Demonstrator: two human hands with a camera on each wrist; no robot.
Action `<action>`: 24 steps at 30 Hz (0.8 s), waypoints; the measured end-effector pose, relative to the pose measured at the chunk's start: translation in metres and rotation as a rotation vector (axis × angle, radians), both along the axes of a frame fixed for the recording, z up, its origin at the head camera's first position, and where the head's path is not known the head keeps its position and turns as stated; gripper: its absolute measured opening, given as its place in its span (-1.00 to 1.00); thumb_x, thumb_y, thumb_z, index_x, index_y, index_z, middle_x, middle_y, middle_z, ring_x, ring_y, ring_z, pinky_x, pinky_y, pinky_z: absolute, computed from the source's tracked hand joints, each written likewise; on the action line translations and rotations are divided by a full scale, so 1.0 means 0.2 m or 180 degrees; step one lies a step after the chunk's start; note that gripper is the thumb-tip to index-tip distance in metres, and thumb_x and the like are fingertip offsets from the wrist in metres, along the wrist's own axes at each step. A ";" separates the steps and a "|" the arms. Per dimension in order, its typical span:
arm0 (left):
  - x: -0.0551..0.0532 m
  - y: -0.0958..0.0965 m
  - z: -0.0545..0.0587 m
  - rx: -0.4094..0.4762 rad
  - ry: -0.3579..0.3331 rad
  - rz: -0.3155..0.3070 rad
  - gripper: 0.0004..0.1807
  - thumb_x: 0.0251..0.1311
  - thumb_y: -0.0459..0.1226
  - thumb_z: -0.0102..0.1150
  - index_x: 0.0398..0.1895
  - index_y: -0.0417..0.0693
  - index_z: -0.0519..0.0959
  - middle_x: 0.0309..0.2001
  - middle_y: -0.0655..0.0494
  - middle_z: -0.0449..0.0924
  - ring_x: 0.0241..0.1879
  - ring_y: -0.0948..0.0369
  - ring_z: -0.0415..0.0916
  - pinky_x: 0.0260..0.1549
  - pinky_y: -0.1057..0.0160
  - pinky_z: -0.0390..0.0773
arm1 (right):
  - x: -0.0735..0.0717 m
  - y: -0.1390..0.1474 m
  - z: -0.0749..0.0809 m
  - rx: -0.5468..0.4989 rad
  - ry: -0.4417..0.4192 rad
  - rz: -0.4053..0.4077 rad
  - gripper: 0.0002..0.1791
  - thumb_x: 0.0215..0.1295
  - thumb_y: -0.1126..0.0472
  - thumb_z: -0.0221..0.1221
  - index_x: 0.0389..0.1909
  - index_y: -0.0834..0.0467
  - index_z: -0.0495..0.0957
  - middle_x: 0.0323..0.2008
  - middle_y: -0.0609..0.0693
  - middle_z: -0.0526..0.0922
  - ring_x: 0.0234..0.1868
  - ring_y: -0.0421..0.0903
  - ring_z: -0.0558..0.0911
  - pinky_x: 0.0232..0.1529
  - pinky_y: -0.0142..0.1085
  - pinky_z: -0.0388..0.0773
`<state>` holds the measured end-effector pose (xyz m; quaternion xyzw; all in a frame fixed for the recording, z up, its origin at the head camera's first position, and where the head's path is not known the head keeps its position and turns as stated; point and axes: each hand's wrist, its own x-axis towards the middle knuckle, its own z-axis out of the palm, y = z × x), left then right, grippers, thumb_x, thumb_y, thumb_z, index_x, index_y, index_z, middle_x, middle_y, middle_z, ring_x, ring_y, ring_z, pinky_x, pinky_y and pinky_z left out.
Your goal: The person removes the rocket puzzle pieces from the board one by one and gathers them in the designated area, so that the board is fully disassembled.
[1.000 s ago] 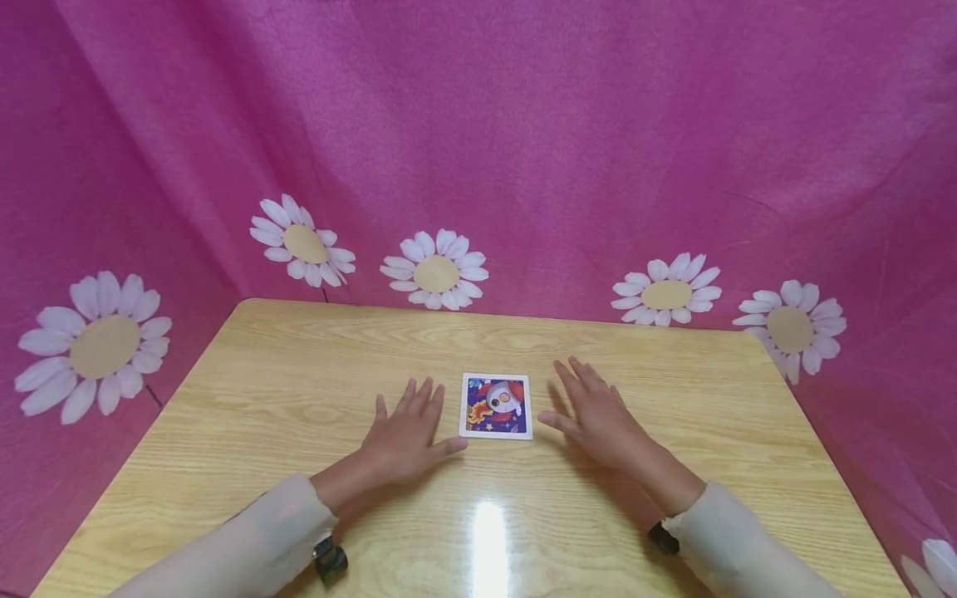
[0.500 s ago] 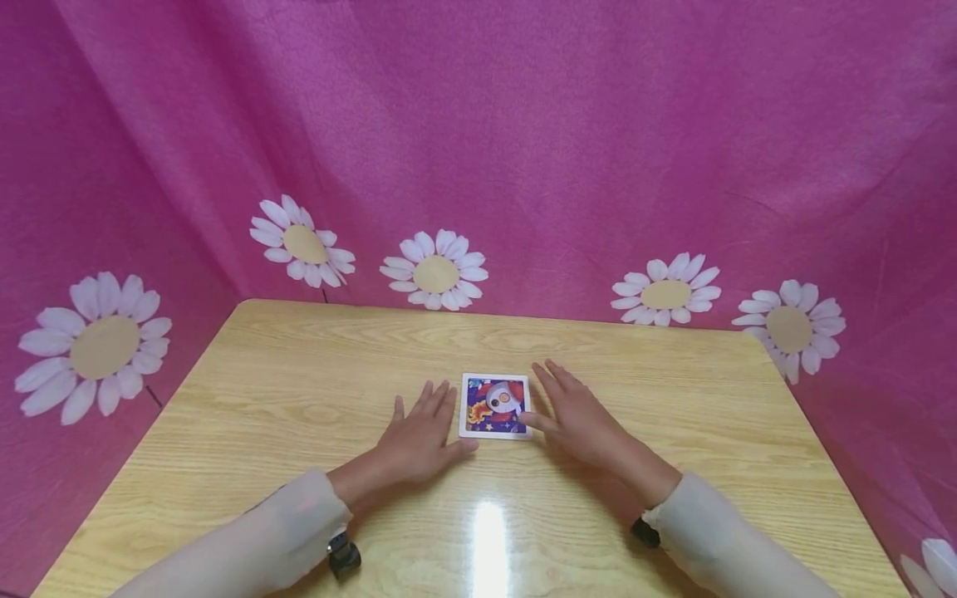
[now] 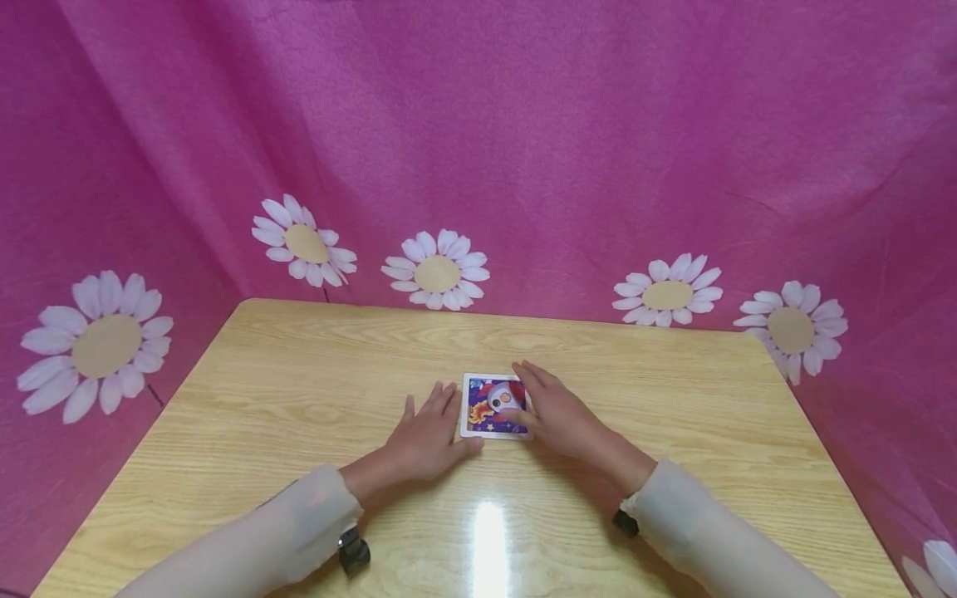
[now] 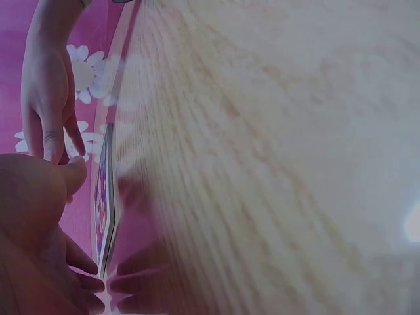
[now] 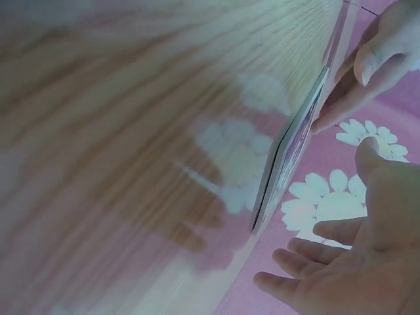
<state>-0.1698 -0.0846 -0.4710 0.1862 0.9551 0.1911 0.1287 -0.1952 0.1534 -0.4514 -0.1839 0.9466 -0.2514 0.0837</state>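
Note:
A flat square picture board (image 3: 484, 405) with a white border and a rocket on purple lies on the wooden table. In the head view my left hand (image 3: 424, 438) is at its left side, fingers spread, thumb by the near left corner. My right hand (image 3: 566, 417) reaches over the right edge, its thumb above the picture and its fingers by the far right corner. In the right wrist view the board (image 5: 290, 154) shows a layered edge, and the right hand's fingers (image 5: 298, 259) look extended. Whether either hand touches the board, I cannot tell.
The light wooden table (image 3: 314, 357) reflects a bright light near its front. A pink curtain (image 3: 523, 149) with white daisies hangs behind it and at both sides. Each wrist wears a black device, the left one (image 3: 354, 552) showing below the sleeve.
Both hands have moved inward toward the board, the right one farther, so that its thumb now covers part of the picture. The board has stayed in place.

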 end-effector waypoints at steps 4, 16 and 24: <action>-0.02 0.02 0.01 0.0012 -0.0009 0.0049 0.00 0.45 0.26 -0.02 0.63 -0.27 0.02 0.66 -0.16 -0.08 0.65 -0.07 -0.28 0.51 -0.33 -0.25 | -0.01 -0.04 0.00 0.0030 0.0009 0.0018 -0.08 0.45 -0.18 0.22 0.61 0.21 0.11 0.59 0.24 0.15 0.57 0.24 0.19 0.50 0.13 0.20; -0.07 0.06 -0.01 0.0052 0.0128 0.0127 -0.05 0.45 0.18 0.07 0.60 -0.32 0.10 0.64 -0.19 -0.03 0.65 -0.09 -0.24 0.50 -0.35 -0.21 | -0.05 -0.10 0.00 0.0047 0.0123 0.0098 -0.16 0.46 -0.12 0.23 0.57 0.23 0.21 0.53 0.23 0.28 0.53 0.21 0.29 0.49 0.09 0.24; -0.08 0.08 -0.03 0.0020 0.0131 0.0187 -0.06 0.44 0.18 0.09 0.60 -0.30 0.12 0.64 -0.17 -0.02 0.65 -0.07 -0.25 0.51 -0.35 -0.22 | -0.09 -0.12 -0.03 -0.0079 0.0384 0.0274 -0.28 0.47 0.01 0.26 0.48 0.31 0.32 0.42 0.28 0.41 0.45 0.22 0.40 0.46 0.07 0.30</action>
